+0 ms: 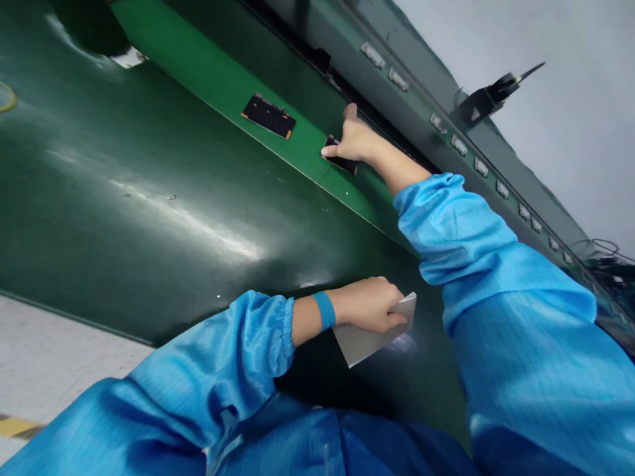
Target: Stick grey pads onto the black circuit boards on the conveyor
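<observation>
My left hand (370, 305) is closed around a thin, light-grey flat panel (370, 342), held tilted low over the table near my body. My right hand (358, 140) reaches out to a bright green strip along the back of the table. Its thumb and fingers grip a small black panel with orange corner patches (342, 160), partly hidden beneath the hand. Another dark flat panel with orange patches (269, 118) lies on the green strip to the left of that hand, apart from it.
The dark green table (149, 251) has a shiny surface, with a small metallic bit (171, 197) on it. Behind the strip runs a grey rail with several sockets (459, 145). A black tool with a pointed tip (489, 99) stands above the rail. A yellow ring (6, 97) shows at far left.
</observation>
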### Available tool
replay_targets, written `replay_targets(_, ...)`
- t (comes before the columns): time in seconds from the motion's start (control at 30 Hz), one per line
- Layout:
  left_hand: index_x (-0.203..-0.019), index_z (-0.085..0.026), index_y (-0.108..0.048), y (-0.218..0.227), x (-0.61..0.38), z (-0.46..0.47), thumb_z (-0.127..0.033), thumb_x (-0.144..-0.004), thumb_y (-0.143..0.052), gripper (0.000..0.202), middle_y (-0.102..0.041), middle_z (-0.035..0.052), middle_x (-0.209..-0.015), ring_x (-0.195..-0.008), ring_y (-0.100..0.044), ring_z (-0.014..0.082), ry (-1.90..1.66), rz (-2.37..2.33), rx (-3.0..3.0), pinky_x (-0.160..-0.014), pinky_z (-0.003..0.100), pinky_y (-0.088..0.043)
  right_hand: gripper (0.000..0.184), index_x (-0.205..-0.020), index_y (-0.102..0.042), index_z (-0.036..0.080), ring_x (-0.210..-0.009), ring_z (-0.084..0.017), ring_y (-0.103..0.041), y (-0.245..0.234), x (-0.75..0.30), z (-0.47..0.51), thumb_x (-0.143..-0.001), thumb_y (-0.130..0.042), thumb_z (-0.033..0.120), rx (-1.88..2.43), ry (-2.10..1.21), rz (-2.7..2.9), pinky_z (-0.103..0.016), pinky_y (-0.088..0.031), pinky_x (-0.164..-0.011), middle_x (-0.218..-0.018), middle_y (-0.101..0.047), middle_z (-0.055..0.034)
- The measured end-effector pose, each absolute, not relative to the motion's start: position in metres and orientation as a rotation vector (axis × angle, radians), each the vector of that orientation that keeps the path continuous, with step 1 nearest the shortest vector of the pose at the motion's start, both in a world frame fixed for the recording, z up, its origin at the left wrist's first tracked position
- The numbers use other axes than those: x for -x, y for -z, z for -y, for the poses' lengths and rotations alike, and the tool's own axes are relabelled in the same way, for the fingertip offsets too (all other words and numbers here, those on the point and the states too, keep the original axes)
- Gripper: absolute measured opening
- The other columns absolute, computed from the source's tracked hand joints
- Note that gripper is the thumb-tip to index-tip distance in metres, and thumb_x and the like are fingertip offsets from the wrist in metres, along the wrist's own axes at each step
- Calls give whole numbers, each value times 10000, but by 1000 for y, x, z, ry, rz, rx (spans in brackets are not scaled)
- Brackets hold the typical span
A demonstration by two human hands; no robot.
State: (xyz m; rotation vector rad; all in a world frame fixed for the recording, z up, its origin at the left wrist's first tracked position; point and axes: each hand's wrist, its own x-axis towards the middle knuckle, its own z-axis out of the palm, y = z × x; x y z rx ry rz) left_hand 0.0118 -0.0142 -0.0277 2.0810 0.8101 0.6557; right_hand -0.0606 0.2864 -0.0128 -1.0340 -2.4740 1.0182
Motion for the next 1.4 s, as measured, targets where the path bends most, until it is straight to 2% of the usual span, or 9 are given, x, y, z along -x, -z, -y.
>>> replay_targets(0.1, -766, -155, -708, 27, -14, 15, -351, -965, -699, 279, -735, 79, -747, -661, -664, 208, -666, -784, -2085, -581, 320, -379, 429, -1026, -544, 243, -793, -187, -589, -11, 75, -264, -783, -896, 277, 1164, -847, 2442, -265, -468, -601, -816, -547, -13)
replay_targets(0.17, -771, -156, -713, 27, -15, 16, -360, -967, -701, 284, -743, 84, -755, -662, -669, 217, -668, -774, -2098, -578, 329, -378, 235, -925, -576, 232, -669, -140, -502, -17, 99, -247, -903, -796, 311, 1152, -1012, 2453, -248, -391, -534, -760, -518, -7)
replay_targets(0.2, -779, -153, -716, 27, -15, 16, -367, -969, -700, 287, -746, 88, -758, -663, -669, 220, -662, -779, -2104, -579, 334, -379, 205, -866, -585, 222, -619, -122, -454, -17, 113, -240, -933, -760, 306, 1139, -1108, 2467, -245, -343, -506, -731, -508, -7)
replay_targets(0.3, -812, -147, -724, 27, -14, 17, -400, -968, -707, 297, -757, 96, -782, -676, -670, 219, -634, -794, -2102, -586, 337, -395, 239, -734, -592, 203, -543, -98, -381, -9, 149, -227, -922, -730, 259, 1078, -1259, 2505, -256, -256, -467, -696, -525, -19)
replay_targets(0.47, -803, -159, -719, 24, -12, 17, -409, -982, -689, 310, -763, 92, -816, -713, -672, 213, -589, -778, -2069, -601, 324, -425, 259, -623, -589, 244, -489, -135, -381, 14, 173, -228, -778, -794, 275, 1000, -1325, 2587, -286, -268, -418, -617, -525, -25)
replay_targets(0.77, -962, -110, -768, 24, -14, 16, -424, -1010, -640, 343, -795, 134, -922, -758, -698, 239, -528, -767, -2122, -626, 353, -430, 238, -605, -598, 248, -517, -147, -395, 23, 163, -230, -698, -816, 264, 983, -1328, 2588, -314, -369, -466, -549, -484, -9)
replay_targets(1.07, -1021, -108, -773, 25, -15, 17, -420, -1012, -639, 339, -797, 133, -950, -797, -713, 248, -545, -780, -2135, -641, 350, -451, 214, -619, -596, 208, -545, -125, -403, 8, 148, -217, -741, -771, 191, 1138, -1206, 2647, -284, -359, -553, -562, -495, 12)
replay_targets(1.2, -982, -114, -773, 22, -14, 17, -408, -1001, -658, 316, -792, 127, -912, -767, -707, 243, -557, -798, -2129, -626, 346, -428, 236, -621, -580, 198, -558, -121, -435, 0, 143, -210, -766, -745, 112, 1179, -1062, 2728, -272, -376, -562, -573, -493, 16)
replay_targets(1.4, -879, -121, -748, 28, -9, 17, -386, -972, -696, 285, -757, 114, -806, -723, -688, 236, -684, -794, -2013, -646, 330, -446, 383, -612, -501, 212, -719, -205, -593, 1, 151, -206, -677, -851, 71, 1214, -475, 2900, -326, -497, -674, -674, -556, -36)
